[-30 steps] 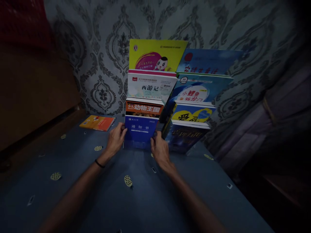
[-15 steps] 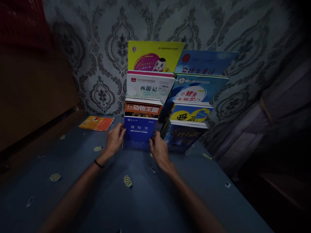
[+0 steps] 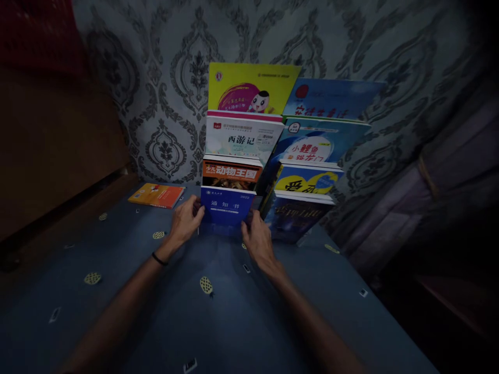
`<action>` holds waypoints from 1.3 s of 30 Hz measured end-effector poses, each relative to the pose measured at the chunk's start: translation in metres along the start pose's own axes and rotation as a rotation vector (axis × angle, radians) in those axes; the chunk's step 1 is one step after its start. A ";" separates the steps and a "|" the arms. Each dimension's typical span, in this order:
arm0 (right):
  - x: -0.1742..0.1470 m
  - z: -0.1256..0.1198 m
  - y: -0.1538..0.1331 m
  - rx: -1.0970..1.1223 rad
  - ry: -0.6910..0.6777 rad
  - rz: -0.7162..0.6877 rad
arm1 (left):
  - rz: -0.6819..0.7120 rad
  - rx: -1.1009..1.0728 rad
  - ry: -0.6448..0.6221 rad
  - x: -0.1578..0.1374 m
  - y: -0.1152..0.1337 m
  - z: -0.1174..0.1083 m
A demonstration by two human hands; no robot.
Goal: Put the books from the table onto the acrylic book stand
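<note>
A dark blue booklet [image 3: 226, 221] stands upright at the front of the left column of books. My left hand [image 3: 186, 219] grips its left edge, fingers curled behind it, with a black band around the wrist. On the opposite edge my right hand [image 3: 259, 240] pinches the booklet between thumb and fingers. Behind it, rising in steps, are an orange book [image 3: 230, 174], a white book [image 3: 244, 136] and a yellow book [image 3: 253, 85]. A dark book [image 3: 298, 218] fronts the right column, close to my right hand.
Behind that dark book are a yellow-and-blue book [image 3: 307, 177], a teal book [image 3: 323, 137] and a blue book [image 3: 339, 96]. An orange booklet [image 3: 156, 196] lies flat at left on the blue pineapple-print cloth [image 3: 156, 311]. Patterned wallpaper [image 3: 167, 104] backs everything; a curtain [image 3: 405, 202] hangs at right.
The view has shifted slightly. Both hands stay at the sides of the blue booklet, whose top now leans a little closer to the viewer.
</note>
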State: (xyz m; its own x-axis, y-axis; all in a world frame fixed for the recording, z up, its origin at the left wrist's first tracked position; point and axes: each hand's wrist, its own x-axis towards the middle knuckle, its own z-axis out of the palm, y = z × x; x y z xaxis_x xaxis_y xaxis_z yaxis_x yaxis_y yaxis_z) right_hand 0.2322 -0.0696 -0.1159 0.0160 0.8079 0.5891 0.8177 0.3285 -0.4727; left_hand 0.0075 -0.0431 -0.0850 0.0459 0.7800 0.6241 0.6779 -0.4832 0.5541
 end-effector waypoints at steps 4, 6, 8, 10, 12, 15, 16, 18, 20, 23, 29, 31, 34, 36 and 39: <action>-0.005 0.000 0.000 0.029 0.011 0.001 | -0.001 -0.012 -0.001 -0.001 0.003 -0.002; -0.007 -0.001 0.000 0.037 0.012 0.003 | 0.002 -0.021 0.000 -0.002 0.003 -0.003; -0.010 -0.002 0.001 0.043 0.016 -0.004 | 0.008 -0.033 0.000 -0.003 0.003 -0.003; -0.013 -0.003 0.003 0.046 0.024 -0.015 | 0.009 -0.037 0.004 -0.005 0.002 -0.003; -0.017 -0.004 0.004 0.049 0.036 -0.023 | 0.009 -0.034 0.004 -0.006 0.002 -0.003; -0.022 -0.006 0.005 0.054 0.062 -0.031 | 0.014 -0.033 -0.001 -0.007 0.003 -0.003; -0.024 -0.006 0.004 0.056 0.066 -0.034 | 0.015 -0.032 -0.002 -0.008 0.003 -0.003; -0.029 -0.007 0.002 0.057 0.073 -0.037 | 0.021 -0.027 -0.015 -0.008 0.002 -0.004; -0.035 -0.008 -0.001 0.059 0.086 -0.045 | 0.051 -0.028 -0.048 -0.009 -0.004 -0.006; -0.046 -0.008 -0.005 0.057 0.119 -0.071 | 0.141 -0.045 -0.141 -0.014 -0.023 -0.012; -0.069 -0.004 -0.010 0.127 0.040 -0.098 | 0.026 0.340 -0.338 -0.016 -0.072 -0.028; -0.074 0.000 -0.012 0.143 0.002 -0.095 | -0.071 0.513 -0.330 -0.006 -0.084 -0.030; -0.081 0.008 -0.013 0.141 -0.046 -0.107 | -0.167 0.634 -0.339 0.016 -0.099 -0.030; -0.086 0.012 -0.012 0.142 -0.085 -0.119 | -0.212 0.693 -0.391 0.030 -0.108 -0.028; -0.090 0.013 -0.012 0.173 -0.151 -0.138 | -0.244 0.731 -0.504 0.048 -0.118 -0.023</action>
State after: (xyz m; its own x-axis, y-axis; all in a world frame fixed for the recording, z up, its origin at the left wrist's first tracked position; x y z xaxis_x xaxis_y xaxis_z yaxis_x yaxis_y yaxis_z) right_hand 0.2139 -0.1398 -0.1715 -0.1861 0.8091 0.5574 0.6951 0.5094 -0.5073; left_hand -0.0867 0.0426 -0.1077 0.0388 0.9911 0.1272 0.9980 -0.0449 0.0454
